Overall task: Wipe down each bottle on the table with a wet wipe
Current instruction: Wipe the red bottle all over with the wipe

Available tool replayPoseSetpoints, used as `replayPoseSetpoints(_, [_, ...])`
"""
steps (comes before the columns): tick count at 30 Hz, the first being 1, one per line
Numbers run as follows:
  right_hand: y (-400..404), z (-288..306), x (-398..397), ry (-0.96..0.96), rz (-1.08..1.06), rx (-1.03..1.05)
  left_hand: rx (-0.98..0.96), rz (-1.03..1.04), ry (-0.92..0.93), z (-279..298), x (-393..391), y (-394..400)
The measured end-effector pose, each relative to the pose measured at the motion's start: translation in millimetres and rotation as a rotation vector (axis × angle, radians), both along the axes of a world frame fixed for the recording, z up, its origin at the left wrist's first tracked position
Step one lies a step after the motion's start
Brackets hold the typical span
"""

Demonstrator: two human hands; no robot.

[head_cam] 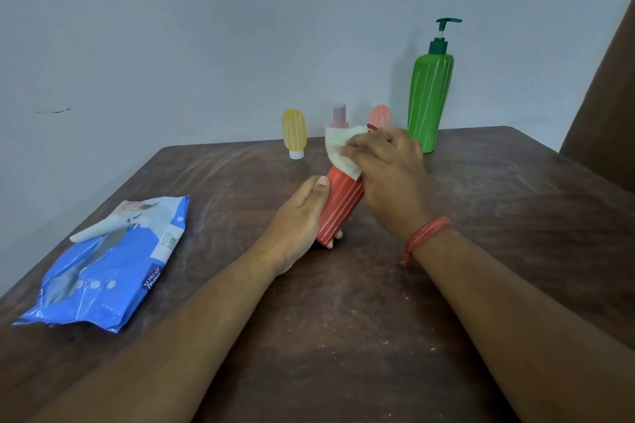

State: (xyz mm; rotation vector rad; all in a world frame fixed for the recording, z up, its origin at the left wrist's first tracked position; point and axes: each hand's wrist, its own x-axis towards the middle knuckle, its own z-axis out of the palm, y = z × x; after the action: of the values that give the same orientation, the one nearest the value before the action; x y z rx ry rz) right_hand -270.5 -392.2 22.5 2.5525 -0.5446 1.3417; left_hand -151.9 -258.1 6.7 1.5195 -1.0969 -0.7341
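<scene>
- The left hand (302,216) curls round the lower body of the red bottle (340,206), thumb up its side and fingertips showing under the base, holding it tilted with its top leaning away from the person, seemingly lifted just off the worktop (343,336).
- The right hand (388,161) pinches a white wet wipe (343,151) and presses it over the bottle's upper end, which the wipe and fingers hide.
- Judged from this, the step in hand is wiping the red bottle, at its top.
- The next move likely calls for drawing the wipe down the ribbed body while the left hand turns the bottle, then setting it down and taking another.
- At the far edge stand a yellow bottle (293,132) on its cap, a pink bottle (339,115), a peach bottle (379,115) partly behind the hands, and a tall green pump bottle (429,96); whether any is already wiped cannot be told.
- The blue wipes pack (110,264) lies well apart to the left, flap open.
</scene>
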Motion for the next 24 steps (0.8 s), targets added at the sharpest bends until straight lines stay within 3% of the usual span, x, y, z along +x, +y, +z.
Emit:
replayPoseSetpoints(3, [-7.4,5.8,-1.7,-0.083,-0.136,0.064,0.025,-0.005,-0.048,-0.4,-0.1,-0.9])
replayPoseSetpoints(7, [0.3,3.5,-2.4,-0.008,-0.029,-0.027,0.021,0.004,-0.044,-0.2,-0.1,-0.6])
replayPoseSetpoints(11, [-7.1,5.2,-3.5,-0.105,-0.165,0.035,0.029,0.001,-0.057,-0.8,0.0,-1.7])
replayPoseSetpoints(15, [-2.6,-1.1,-2.0,-0.092,-0.054,-0.031,0.021,0.008,-0.026,0.8,-0.3,0.0])
replayPoseSetpoints(18, [-6.5,2.3,-3.1,-0.165,-0.130,0.058,0.024,-0.003,-0.031,0.3,0.1,-0.9])
replayPoseSetpoints(22, [-3.0,1.1,-5.5,-0.109,-0.025,0.045,0.019,0.000,-0.014,0.7,0.9,-0.5])
replayPoseSetpoints(24, [-8.7,3.9,-9.3,-0.135,-0.078,0.089,0.018,-0.011,-0.012,0.3,0.6,-0.3])
